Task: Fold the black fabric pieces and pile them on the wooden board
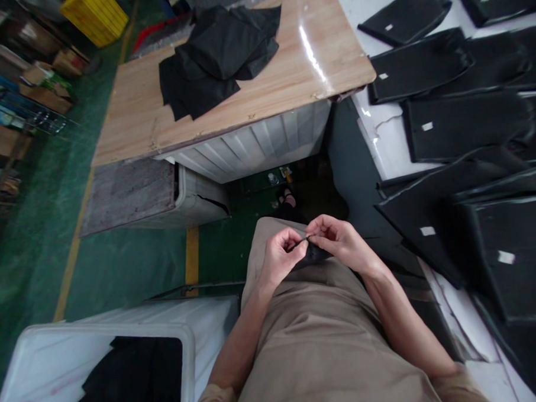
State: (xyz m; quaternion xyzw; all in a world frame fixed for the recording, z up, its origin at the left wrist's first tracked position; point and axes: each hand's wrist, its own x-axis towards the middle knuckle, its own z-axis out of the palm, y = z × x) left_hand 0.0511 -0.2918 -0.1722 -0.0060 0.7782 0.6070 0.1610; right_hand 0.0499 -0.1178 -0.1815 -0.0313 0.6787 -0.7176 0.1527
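Note:
Over my lap, both hands meet fingertip to fingertip. My left hand (pixel 280 258) is closed in a pinch on the edge of a small piece of black material (pixel 318 255). Thumb and forefinger of my right hand (pixel 341 242) pinch that same edge close by. Most of the piece hangs below the fingers against my beige apron (pixel 331 322), and its full shape is hidden. Whatever fine detail lies between the fingertips is too small to make out.
Ahead stands a wooden board table (pixel 131 112) bearing a heap of black sheets (pixel 219 49). Several black panels with small white labels (pixel 471 124) cover the white table at right. A white bin (pixel 188 347) at lower left holds black pieces (pixel 129 379). A yellow crate (pixel 95 18) sits farther off.

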